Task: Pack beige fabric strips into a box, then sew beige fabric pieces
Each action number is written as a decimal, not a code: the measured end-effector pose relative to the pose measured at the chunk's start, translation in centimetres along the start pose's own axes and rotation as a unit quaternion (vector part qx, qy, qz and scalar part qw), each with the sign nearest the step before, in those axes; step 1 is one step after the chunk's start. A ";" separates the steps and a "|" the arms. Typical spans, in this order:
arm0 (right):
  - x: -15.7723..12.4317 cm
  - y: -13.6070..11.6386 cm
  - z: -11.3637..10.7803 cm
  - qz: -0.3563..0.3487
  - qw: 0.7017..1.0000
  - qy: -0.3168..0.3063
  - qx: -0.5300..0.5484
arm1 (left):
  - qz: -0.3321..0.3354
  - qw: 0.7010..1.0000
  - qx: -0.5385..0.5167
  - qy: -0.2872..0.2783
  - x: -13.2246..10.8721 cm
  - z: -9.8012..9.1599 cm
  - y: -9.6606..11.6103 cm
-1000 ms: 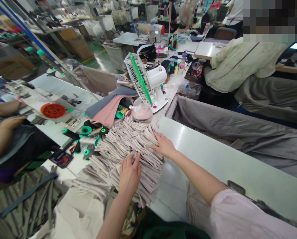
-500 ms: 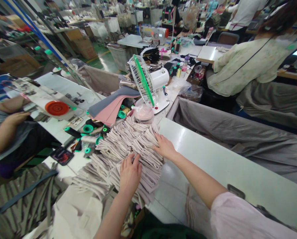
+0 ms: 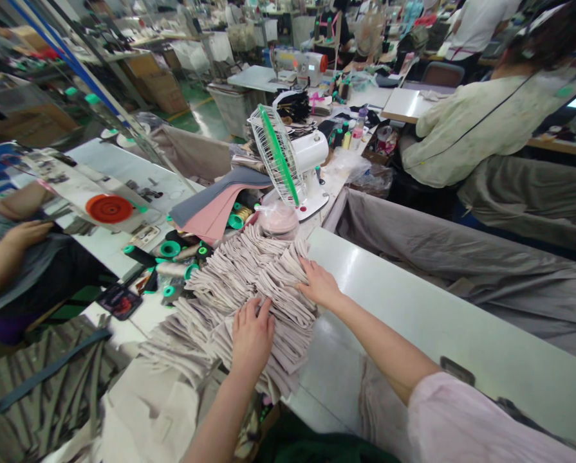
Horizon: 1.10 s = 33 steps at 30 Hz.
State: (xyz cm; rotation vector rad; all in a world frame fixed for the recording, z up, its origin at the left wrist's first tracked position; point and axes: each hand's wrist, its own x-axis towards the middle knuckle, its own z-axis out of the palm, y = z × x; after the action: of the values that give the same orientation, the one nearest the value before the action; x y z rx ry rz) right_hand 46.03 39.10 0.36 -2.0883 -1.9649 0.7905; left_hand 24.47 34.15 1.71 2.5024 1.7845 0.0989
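A fanned-out heap of small beige fabric pieces [image 3: 239, 283] covers the near left part of a white table [image 3: 413, 308]. My left hand [image 3: 251, 337] lies flat on top of the heap near its front, fingers stretched out and apart. My right hand [image 3: 319, 283] rests on the heap's right edge, fingers extended and pressing against the stacked pieces. Neither hand has anything lifted.
A small white fan with a green-rimmed grille [image 3: 288, 161] stands behind the heap, beside a clear plastic bag [image 3: 278, 218], grey and pink fabric sheets [image 3: 215, 199] and green thread spools [image 3: 172, 251]. A grey cloth bin [image 3: 461, 257] runs along the right. Another person's arm [image 3: 8, 251] is at left; a seated person [image 3: 471, 122] is at back right.
Both hands stay where they were on the fabric heap. Only the view has shifted slightly.
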 end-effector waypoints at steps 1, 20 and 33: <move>0.0 0.0 0.0 0.000 1.000 0.000 0.001 | -0.002 1.000 -0.001 -0.003 0.0 0.0 0.0; 0.1 -0.1 0.1 -0.002 1.000 0.000 -0.006 | -0.014 0.999 0.013 -0.027 0.0 -0.3 0.4; 0.0 -0.5 0.5 -0.004 1.000 0.013 -0.019 | -0.042 0.998 -0.002 -0.037 0.6 -0.5 0.5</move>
State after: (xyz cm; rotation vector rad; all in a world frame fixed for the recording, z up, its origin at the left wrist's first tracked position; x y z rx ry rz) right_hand 45.37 39.05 0.13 -2.0994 -1.9890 0.7275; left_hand 25.08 34.52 2.23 2.3906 1.8551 0.0042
